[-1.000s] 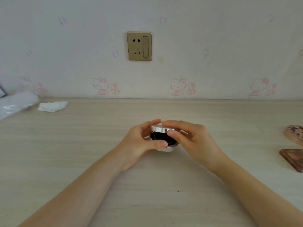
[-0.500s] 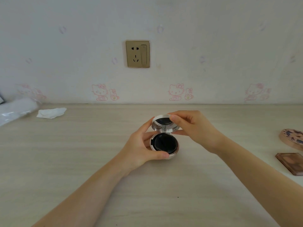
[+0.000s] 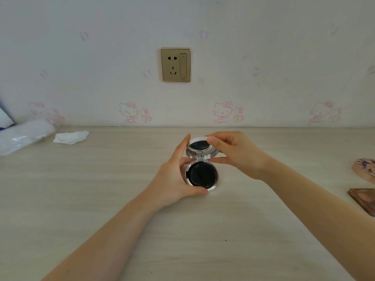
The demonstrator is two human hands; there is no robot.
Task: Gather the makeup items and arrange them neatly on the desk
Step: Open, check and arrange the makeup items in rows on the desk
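Observation:
A round silver cushion compact [image 3: 202, 175] stands open just above the middle of the desk, its black puff showing in the base. My left hand [image 3: 174, 179] grips the base from the left, thumb under its near edge. My right hand [image 3: 237, 153] pinches the raised mirrored lid [image 3: 199, 149] between thumb and fingers from the right. At the right edge lie a round pink patterned case [image 3: 365, 169] and a brown square palette [image 3: 364, 199], both partly cut off.
The pale wooden desk [image 3: 101, 189] runs to a wall with cartoon-cat wallpaper and a gold socket [image 3: 175, 64]. A crumpled white tissue [image 3: 71, 137] and a clear plastic-wrapped bundle [image 3: 24, 134] lie at the far left.
The compact went from nearly closed to wide open: my right hand lifted the lid up and back while my left hand kept hold of the base.

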